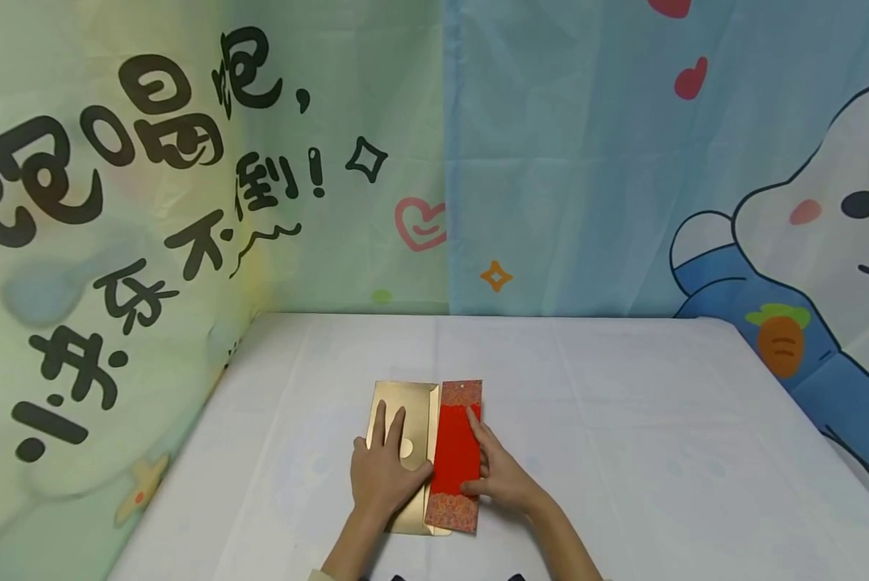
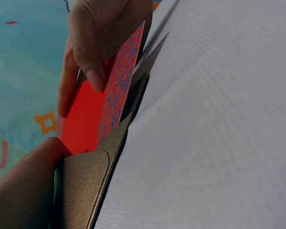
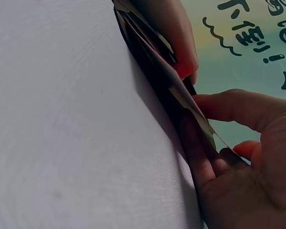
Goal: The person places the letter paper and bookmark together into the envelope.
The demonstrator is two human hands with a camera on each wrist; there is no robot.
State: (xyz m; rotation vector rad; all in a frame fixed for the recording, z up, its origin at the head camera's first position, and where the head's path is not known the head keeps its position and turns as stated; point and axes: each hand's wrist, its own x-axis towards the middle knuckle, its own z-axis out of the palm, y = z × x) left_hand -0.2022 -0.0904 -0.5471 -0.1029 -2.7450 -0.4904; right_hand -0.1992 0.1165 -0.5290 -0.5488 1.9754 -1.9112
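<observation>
A gold envelope [image 1: 408,394] with a round pale spot lies flat on the white table. Along its right side is a red card [image 1: 454,452] with patterned bands at both ends, its right part raised in the left wrist view. My left hand [image 1: 385,474] rests on the envelope with fingers spread, and its thumb reaches the card's left edge. On the other side my right hand [image 1: 510,478] pinches the card's right edge, thumb on top and fingers partly beneath, as the right wrist view [image 3: 248,167] shows. The underside of the card is dark there.
A white cloth covers the table [image 1: 623,420]. Behind it hangs a blue curtain [image 1: 565,161] with a cartoon bear, and to the left a pale green curtain [image 1: 318,266] with black lettering.
</observation>
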